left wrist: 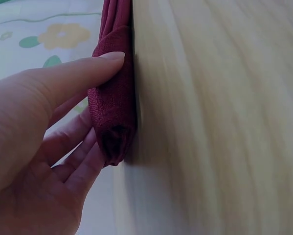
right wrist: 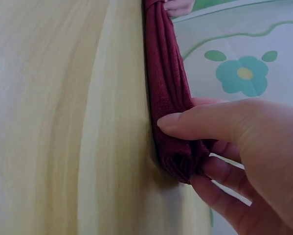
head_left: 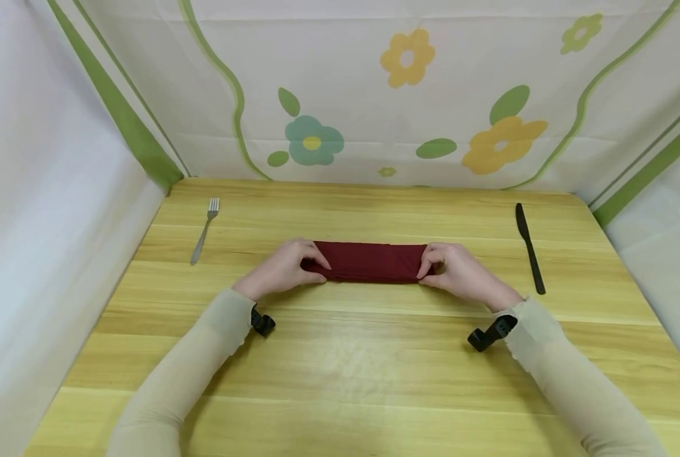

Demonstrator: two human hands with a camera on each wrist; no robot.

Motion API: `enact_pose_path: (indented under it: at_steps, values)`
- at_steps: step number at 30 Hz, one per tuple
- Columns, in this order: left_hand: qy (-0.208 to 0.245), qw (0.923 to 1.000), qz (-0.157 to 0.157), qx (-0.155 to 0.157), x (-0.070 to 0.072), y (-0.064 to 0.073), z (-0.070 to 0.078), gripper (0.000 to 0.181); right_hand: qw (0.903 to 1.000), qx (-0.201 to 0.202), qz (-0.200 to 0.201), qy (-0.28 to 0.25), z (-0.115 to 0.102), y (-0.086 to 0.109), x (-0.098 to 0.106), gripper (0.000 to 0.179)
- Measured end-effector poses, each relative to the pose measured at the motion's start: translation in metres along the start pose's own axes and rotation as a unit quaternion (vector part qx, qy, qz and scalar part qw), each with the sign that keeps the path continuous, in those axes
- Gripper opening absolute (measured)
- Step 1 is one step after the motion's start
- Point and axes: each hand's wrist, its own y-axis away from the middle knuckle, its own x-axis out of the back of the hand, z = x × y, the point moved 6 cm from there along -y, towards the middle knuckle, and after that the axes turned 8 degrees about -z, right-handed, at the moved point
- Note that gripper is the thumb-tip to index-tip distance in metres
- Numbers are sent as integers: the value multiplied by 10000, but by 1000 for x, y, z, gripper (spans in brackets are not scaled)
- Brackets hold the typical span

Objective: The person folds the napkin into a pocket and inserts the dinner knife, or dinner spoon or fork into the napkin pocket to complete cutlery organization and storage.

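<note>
A dark red cloth napkin (head_left: 374, 261), folded into a long narrow strip, lies across the middle of the wooden table. My left hand (head_left: 288, 266) pinches its left end, the thumb on the near edge and the fingers over the far side. At the opposite end my right hand (head_left: 456, 270) pinches the cloth the same way. In the left wrist view the napkin's end (left wrist: 114, 112) looks rolled, with the thumb pressed on it. Layered folds of the napkin (right wrist: 168, 98) show in the right wrist view, where the thumb presses near the end.
A silver fork (head_left: 205, 230) lies at the table's far left. On the right is a black knife (head_left: 529, 247). White curtains with printed flowers (head_left: 408, 58) enclose the back and sides of the wooden table (head_left: 340, 368). Each wrist wears a small black camera (head_left: 262, 322).
</note>
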Motion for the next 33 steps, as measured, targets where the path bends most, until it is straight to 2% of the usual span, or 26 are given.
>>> enact_pose_path:
  at_steps: [5,8,10,12,14,16,20,22,28,33]
  values:
    - [83,10000,28,9,0,-1,-1,18,9996,-153,-220,-21,4,1,-2,12]
    - [368,9992,32,119,2,0,-3,25,9996,-21,-258,-135,6,1,2,8]
    - [590,9978,196,211,7,2,-5,29,9996,29,-54,-274,7,1,9,5]
    - [775,9954,488,289,16,4,-9,32,9991,-63,262,-340,11,2,17,6]
    - [840,9930,755,341,24,5,-14,33,9974,-324,567,-296,16,2,25,13]
    - [764,9927,826,426,30,4,-19,36,9961,-599,628,-181,21,2,28,29]
    - [650,9948,477,625,31,-2,-27,40,9963,-849,136,-58,29,1,20,68]
    - [588,9951,289,741,30,-4,-29,40,9961,-877,-89,-95,32,0,14,78]
    - [427,9931,-51,1090,26,-11,-32,36,9942,-1002,-303,-267,33,-5,8,76]
    - [597,9932,-162,984,26,-16,-30,24,9908,-1227,-491,-294,34,-11,11,70]
